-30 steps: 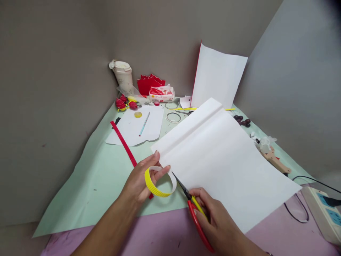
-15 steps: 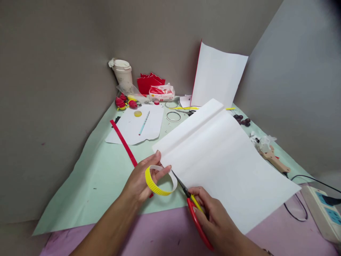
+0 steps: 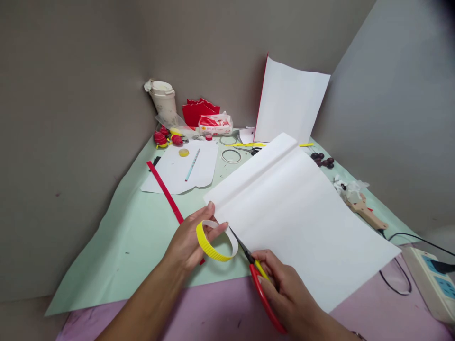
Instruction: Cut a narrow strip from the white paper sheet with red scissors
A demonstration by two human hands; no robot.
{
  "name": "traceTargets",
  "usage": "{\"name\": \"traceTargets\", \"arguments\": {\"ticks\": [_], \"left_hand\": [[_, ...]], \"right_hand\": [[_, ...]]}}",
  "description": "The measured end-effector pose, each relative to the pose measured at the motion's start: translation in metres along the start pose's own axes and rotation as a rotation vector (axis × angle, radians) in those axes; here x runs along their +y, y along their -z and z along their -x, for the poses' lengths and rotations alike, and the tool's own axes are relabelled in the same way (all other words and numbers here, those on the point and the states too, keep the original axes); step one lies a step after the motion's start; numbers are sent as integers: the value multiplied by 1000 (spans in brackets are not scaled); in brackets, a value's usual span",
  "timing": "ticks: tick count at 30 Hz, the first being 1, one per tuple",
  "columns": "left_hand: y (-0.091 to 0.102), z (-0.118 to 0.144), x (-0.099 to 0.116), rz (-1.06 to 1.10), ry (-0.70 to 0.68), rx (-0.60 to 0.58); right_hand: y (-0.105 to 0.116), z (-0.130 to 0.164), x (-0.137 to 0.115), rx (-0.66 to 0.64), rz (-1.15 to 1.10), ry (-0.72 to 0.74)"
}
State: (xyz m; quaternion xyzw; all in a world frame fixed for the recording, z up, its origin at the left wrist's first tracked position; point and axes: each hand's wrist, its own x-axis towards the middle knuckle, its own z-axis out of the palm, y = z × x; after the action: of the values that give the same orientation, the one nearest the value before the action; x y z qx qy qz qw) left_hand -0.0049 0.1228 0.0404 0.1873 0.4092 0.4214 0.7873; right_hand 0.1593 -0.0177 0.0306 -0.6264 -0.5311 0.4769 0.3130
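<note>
At the near corner of the white sheet, little has shifted: left hand stays pinched on the yellow ring, right hand clamped on the scissors, blades against the ring's loose end.

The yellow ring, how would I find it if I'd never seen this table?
Start at the big white sheet in the middle of the mint-green paper. At its near left corner, the left hand pinches a curled paper ring, with the scissors tip beside it. Unlike the thin rings farther back, it is ridged yellow outside, white inside.
</note>
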Motion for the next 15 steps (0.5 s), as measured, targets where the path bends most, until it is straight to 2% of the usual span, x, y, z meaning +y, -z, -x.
{"name": "traceTargets", "arguments": {"ticks": [11,15], "left_hand": [[-3,0,1,-23,2,32],[-2,-1,1,-34,7,41]], "right_hand": [[0,-1,4,-15,-2,8],[0,-3,-1,-13,-10,-39]]}}
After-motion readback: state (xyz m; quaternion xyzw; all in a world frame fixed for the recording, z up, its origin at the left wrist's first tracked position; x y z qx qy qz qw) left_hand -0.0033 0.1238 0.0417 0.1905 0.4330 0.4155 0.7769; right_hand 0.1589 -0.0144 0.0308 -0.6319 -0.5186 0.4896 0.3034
